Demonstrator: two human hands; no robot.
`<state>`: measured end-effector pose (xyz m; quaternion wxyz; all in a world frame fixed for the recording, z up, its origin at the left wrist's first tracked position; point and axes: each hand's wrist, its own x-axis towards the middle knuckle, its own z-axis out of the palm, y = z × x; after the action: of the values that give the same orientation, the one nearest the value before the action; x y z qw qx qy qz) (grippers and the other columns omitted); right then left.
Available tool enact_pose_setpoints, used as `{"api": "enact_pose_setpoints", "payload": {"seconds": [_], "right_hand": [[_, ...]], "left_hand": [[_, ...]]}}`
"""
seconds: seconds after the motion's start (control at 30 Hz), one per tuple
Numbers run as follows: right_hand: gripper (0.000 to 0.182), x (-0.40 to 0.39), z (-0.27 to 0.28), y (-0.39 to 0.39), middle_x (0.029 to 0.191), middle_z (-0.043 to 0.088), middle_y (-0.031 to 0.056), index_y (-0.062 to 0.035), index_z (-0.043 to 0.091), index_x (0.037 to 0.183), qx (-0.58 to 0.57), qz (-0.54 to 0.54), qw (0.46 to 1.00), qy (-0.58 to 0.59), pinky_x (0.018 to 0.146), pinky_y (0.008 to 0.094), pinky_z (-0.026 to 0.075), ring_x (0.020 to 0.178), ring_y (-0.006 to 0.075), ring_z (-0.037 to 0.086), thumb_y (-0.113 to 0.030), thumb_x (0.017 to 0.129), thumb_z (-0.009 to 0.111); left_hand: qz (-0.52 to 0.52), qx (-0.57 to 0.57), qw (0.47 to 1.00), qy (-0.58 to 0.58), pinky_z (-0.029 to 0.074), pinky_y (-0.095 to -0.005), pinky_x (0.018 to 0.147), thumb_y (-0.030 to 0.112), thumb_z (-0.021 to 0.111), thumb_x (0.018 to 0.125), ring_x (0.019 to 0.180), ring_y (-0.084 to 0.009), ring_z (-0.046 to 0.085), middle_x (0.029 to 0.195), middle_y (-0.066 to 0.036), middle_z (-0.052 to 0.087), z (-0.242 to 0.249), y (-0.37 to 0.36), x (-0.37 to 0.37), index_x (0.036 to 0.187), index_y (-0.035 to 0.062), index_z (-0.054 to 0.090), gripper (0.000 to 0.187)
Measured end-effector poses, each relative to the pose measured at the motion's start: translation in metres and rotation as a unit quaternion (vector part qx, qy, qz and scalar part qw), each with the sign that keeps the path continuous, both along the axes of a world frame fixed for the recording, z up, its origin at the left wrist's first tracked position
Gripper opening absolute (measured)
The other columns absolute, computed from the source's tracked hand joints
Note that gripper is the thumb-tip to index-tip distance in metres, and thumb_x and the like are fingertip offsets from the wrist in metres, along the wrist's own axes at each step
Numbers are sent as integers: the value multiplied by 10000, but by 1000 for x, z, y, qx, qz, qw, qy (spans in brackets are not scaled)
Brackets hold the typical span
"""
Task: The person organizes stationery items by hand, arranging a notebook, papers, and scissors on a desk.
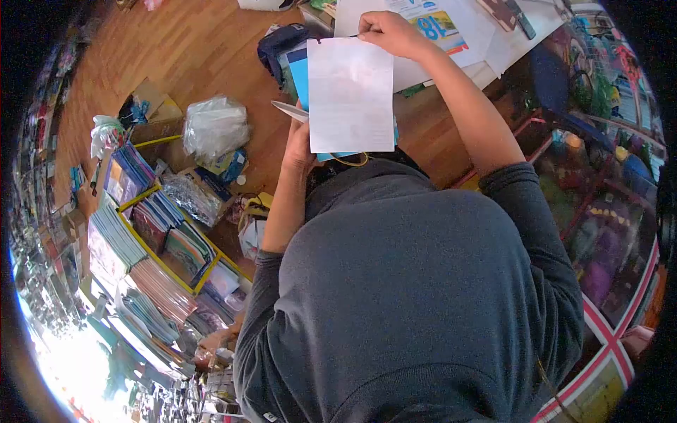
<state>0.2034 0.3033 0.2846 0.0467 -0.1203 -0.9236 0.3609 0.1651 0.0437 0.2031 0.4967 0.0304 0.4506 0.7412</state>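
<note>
A white sheet of paper (pixel 350 95) lies in front of me, with faint print near its lower edge. Behind it, a blue booklet (pixel 300 77) shows along the left side and bottom. My left hand (pixel 299 144) is closed at the lower left of the booklet, its fingers partly hidden behind the paper. A white folded edge (pixel 290 111) sticks out above that hand. At the sheet's top edge, my right hand (pixel 386 34) is closed in a pinch, thumb and fingertips at the paper.
A white table (pixel 479 63) at the top holds a printed sheet with a large 18 (pixel 434 27) and a dark remote-like object (pixel 522 21). Left on the wooden floor are a clear plastic bag (pixel 217 125) and yellow-edged racks of notebooks (pixel 162 211). A glass case (pixel 599 211) stands right.
</note>
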Motion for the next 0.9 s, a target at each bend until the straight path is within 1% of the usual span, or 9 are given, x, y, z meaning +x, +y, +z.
{"api": "enact_pose_setpoints", "payload": {"seconds": [0.1, 0.2, 0.27, 0.43, 0.5, 0.57, 0.63, 0.77, 0.9], "right_hand": [[184, 7, -3, -14, 580, 498, 13, -25, 502, 802, 11, -38, 999, 30, 477, 241, 356, 532, 74, 432, -194, 768, 567], [76, 16, -7, -24, 633, 501, 107, 3, 495, 813, -104, -166, 979, 58, 516, 301, 404, 525, 205, 496, -22, 747, 523], [304, 29, -57, -16, 686, 530, 27, -23, 493, 921, -80, -238, 946, 206, 500, 228, 389, 591, 85, 474, -255, 755, 597], [524, 76, -51, -54, 843, 561, 162, 30, 476, 959, -205, -307, 928, 57, 666, 302, 446, 770, 204, 555, -322, 641, 698], [482, 88, -48, -72, 878, 539, 88, -16, 464, 1003, -127, -277, 943, 131, 621, 262, 444, 789, 149, 533, -261, 659, 698], [492, 98, -29, -85, 930, 526, 113, -22, 486, 990, -74, -261, 952, 145, 688, 311, 432, 835, 213, 523, -247, 616, 716], [489, 105, -1, -98, 974, 507, 112, -28, 516, 961, 140, -89, 961, 220, 748, 361, 404, 903, 264, 482, -249, 576, 721], [433, 108, 14, -133, 985, 468, 86, -57, 536, 936, 198, 43, 969, 143, 790, 371, 369, 908, 263, 446, -244, 576, 688], [215, 108, -2, -138, 849, 470, 48, -67, 525, 820, 282, 55, 947, 144, 726, 347, 390, 831, 212, 442, -167, 632, 556]], "left_hand": [[-5, -4, 1000, -2, 446, -340, 796, 138, 521, 765, 1011, -236, 483, 1178, -144, 415, 11, -5, 4, 1293, 90, 210, 614], [-2, -10, 1000, 3, 445, -347, 799, 136, 518, 769, 1012, -237, 483, 1172, -138, 421, 14, -9, 5, 1283, 94, 229, 592], [17, 2, 999, -27, 449, -360, 800, 136, 520, 770, 1012, -244, 485, 1171, -136, 421, 10, -9, 5, 1276, 101, 233, 583], [30, -22, 999, -19, 453, -371, 803, 125, 522, 770, 1008, -250, 489, 1161, -137, 427, 12, -2, 2, 1275, 107, 221, 588], [26, -14, 1000, -9, 453, -374, 804, 121, 523, 769, 1007, -251, 490, 1160, -138, 427, 11, 0, 2, 1274, 107, 218, 590], [14, 5, 999, -44, 455, -376, 800, 110, 519, 772, 997, -253, 497, 1146, -139, 439, 10, 2, 0, 1262, 96, 233, 568], [5, 22, 999, -48, 460, -372, 792, 105, 516, 773, 985, -251, 506, 1131, -140, 451, -1, 5, -3, 1254, 88, 242, 553], [-4, 51, 996, -75, 473, -359, 765, 92, 505, 780, 950, -243, 528, 1087, -143, 482, -9, 10, -1, 1226, 61, 270, 505], [-17, 53, 997, -51, 471, -350, 757, 90, 497, 779, 938, -234, 532, 1078, -146, 487, 4, 17, 2, 1211, 50, 287, 482]]}}
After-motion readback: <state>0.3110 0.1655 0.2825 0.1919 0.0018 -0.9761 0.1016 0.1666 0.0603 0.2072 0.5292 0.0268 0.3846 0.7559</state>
